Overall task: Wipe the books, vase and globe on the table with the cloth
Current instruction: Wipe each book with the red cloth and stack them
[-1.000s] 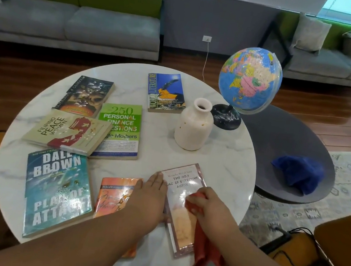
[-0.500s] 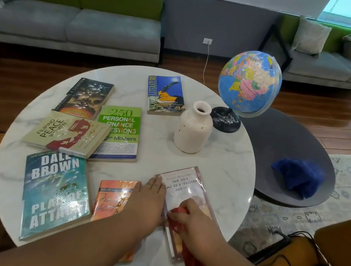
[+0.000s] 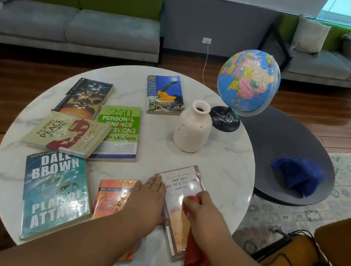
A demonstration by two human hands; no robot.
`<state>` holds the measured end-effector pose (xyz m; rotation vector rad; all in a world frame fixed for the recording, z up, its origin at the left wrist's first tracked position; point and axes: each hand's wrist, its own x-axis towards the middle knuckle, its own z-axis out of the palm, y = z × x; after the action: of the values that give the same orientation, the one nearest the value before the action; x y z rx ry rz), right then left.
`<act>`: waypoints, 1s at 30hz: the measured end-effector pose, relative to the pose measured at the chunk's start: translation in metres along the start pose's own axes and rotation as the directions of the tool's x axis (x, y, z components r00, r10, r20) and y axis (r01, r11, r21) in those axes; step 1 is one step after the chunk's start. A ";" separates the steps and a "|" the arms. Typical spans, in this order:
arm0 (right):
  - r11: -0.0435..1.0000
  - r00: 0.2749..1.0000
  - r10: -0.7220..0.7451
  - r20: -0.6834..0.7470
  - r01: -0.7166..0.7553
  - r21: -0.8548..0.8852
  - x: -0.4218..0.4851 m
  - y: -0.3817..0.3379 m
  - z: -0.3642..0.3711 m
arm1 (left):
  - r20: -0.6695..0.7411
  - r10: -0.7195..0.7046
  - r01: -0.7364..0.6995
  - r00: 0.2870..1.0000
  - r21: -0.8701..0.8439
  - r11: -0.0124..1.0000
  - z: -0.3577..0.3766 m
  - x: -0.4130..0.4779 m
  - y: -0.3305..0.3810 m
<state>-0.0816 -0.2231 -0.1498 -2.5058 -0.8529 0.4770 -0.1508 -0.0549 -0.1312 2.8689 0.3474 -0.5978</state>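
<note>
Head view looks down on a round white marble table [image 3: 221, 166] spread with seven books, a vase and a globe. Nearest the person lies a pink-edged paperback [image 3: 181, 182]; its cover reads "Alexander McCall Smith" and "THE NO.1 LADIES' DETECTIVE AGENCY", though glare blurs some letters. The right hand [image 3: 204, 212] rests on the middle of this cover, fingers curled round a bunched red cloth [image 3: 193, 263] whose loose end hangs over the table's near edge. The left hand [image 3: 147, 199] lies flat, fingers straight and together, holding nothing and pressed along the paperback's left edge, with its wrist crossing an orange book [image 3: 111, 197] marked "FOLGER".

Further left sits a teal book [image 3: 54, 193] with "DALE BROWN" above and "PLAN OF ATTACK" below. Beyond it a beige book [image 3: 65, 134] titled "FILIPINO PEACE WOMEN" lies tilted, overlapping the left side of a green book [image 3: 120, 126] that reads "250 PERSONAL FINANCE QUESTIONS" and, partly covered, "...gle Mothers". A dark book [image 3: 84, 98] behind them shows "GUARDIANS of GA'HOOLE" on its spine. At the far side a blue book [image 3: 167, 92] carries "WORLD LITERATURE" along its spine.

The cream vase [image 3: 192, 128] stands upright just right of centre, near the blue book. Just beside the vase, the globe [image 3: 248, 82] leans on its black base [image 3: 224, 121] at the table's far right edge. To the right, on a lower dark table [image 3: 290, 135], lies a crumpled blue cloth [image 3: 298, 175] – well apart from both hands.
</note>
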 end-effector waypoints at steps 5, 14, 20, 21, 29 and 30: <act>0.999 0.995 -0.042 0.090 0.040 0.032 -0.005 0.011 -0.013 | -0.006 0.008 -0.008 1.000 -0.009 1.000 -0.001 0.000 -0.002; 0.998 0.993 -0.064 0.102 0.065 -0.002 -0.001 0.011 -0.013 | 0.007 0.014 -0.014 1.000 -0.020 1.000 0.000 0.000 -0.003; 0.998 0.997 0.070 -0.037 -0.070 -0.004 0.025 0.007 -0.013 | 0.015 0.010 -0.009 1.000 -0.019 1.000 0.000 -0.001 -0.003; 0.999 0.999 0.038 0.002 -0.038 -0.011 0.019 0.005 -0.011 | 0.020 0.009 -0.008 1.000 -0.018 1.000 0.000 -0.001 -0.003; 0.996 0.999 -0.005 -0.050 0.001 -0.089 0.034 0.003 -0.017 | 0.012 0.003 -0.003 1.000 -0.009 1.000 -0.002 -0.001 -0.001; 0.997 0.999 0.000 -0.049 -0.004 -0.082 0.034 0.000 -0.015 | 0.012 0.000 0.001 1.000 -0.012 1.000 -0.001 -0.002 -0.001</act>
<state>-0.0495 -0.2063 -0.1428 -2.5821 -0.8672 0.3874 -0.1523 -0.0537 -0.1299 2.8522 0.3487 -0.6107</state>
